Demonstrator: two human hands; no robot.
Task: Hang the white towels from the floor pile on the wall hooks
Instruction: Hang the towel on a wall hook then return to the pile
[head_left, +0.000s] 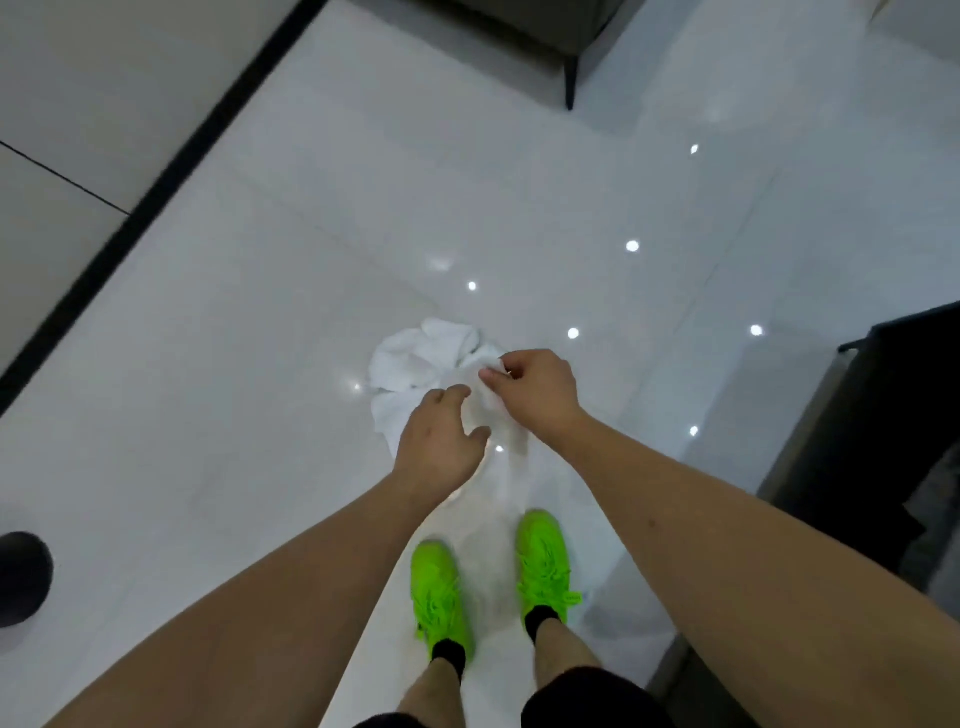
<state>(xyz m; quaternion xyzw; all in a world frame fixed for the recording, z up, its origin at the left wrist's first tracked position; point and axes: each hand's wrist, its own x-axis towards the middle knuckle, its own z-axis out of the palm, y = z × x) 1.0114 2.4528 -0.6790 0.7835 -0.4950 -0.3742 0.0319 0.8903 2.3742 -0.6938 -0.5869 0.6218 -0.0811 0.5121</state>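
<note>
Right hand (537, 395) pinches a white towel (493, 415) lifted off the floor pile (415, 364); left hand (441, 441) loose beside it. Green sneakers (439, 587) just below, dark chair leg (570, 78) beyond. Towel's lower edge is blurry.

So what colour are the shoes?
Bright neon green shoes, with black socks, seen best in the head view.

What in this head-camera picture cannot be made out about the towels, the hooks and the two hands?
- Wall hooks: not in this view, which looks down at the floor.
- Towel pile: white on glossy white floor; number of towels unclear.
- Held towel: blurred, lower edge lost.
- Left hand: covers the cloth; contact unclear.
- Right hand: pinches the towel; fingertips blurred.
</note>
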